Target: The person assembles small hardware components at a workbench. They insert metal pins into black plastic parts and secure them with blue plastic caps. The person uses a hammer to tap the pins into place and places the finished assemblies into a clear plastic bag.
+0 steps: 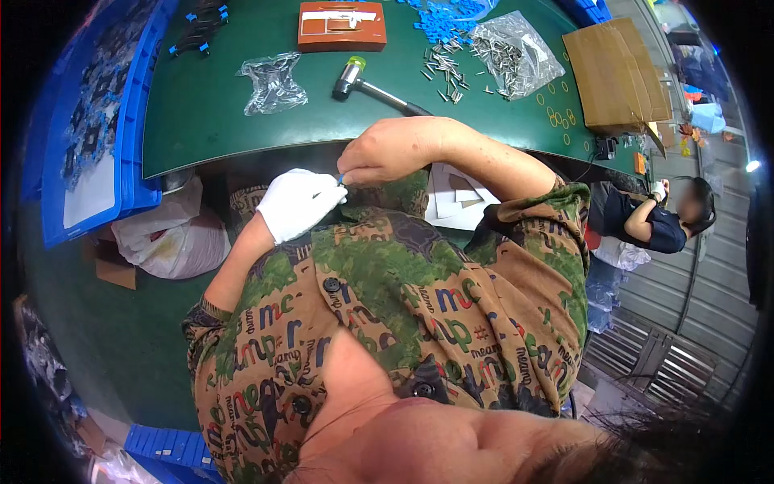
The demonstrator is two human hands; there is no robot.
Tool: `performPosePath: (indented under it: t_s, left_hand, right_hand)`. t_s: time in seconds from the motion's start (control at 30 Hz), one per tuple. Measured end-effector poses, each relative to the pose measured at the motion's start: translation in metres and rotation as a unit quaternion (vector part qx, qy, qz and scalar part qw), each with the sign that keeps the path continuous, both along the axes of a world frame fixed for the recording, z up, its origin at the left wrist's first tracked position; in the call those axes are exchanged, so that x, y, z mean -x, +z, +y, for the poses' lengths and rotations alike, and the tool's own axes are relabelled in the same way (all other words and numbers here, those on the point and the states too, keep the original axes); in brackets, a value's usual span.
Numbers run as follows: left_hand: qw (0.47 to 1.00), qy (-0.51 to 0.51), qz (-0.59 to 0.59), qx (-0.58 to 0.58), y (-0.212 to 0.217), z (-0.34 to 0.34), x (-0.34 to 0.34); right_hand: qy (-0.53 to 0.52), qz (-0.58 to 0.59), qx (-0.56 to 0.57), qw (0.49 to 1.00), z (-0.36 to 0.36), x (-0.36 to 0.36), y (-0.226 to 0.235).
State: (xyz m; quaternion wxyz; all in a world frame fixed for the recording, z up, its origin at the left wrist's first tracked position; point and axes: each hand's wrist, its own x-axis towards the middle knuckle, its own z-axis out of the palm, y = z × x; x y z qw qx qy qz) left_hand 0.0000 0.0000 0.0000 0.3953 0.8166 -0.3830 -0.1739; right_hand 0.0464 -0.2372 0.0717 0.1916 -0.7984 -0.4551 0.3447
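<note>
Patterned shirt [387, 323] nearest. Just below the green tabletop [242, 121] edge: gloved left hand [297, 202] and bare right hand [387, 152] meeting fingertip to fingertip, both pinched shut on a small blue part [342, 179] between them. Long axis too small to tell. Hammer [359, 78] beyond, on the tabletop.

Bench count, far to near
One mallet [363, 81], one brown block [342, 26], two clear bags [274, 82] [516, 50], one cardboard box [617, 74], two blue crates [93, 121].

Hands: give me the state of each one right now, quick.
Left hand: white-gloved, fingers closed on a small blue part.
Right hand: bare, fingers pinched shut on the same small blue part.
</note>
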Motion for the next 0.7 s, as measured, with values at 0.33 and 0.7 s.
performPosePath:
  t_s: [0.33,0.7]
  left_hand:
    - [0.998,-0.020,-0.051,0.000,-0.004,0.000,0.002]
    - [0.993,-0.041,-0.112,0.022,-0.012,-0.003,0.003]
  right_hand:
    - [0.018,-0.010,0.023,1.000,0.002,0.002,0.002]
    - [0.024,-0.015,0.005,1.000,0.001,0.012,-0.005]
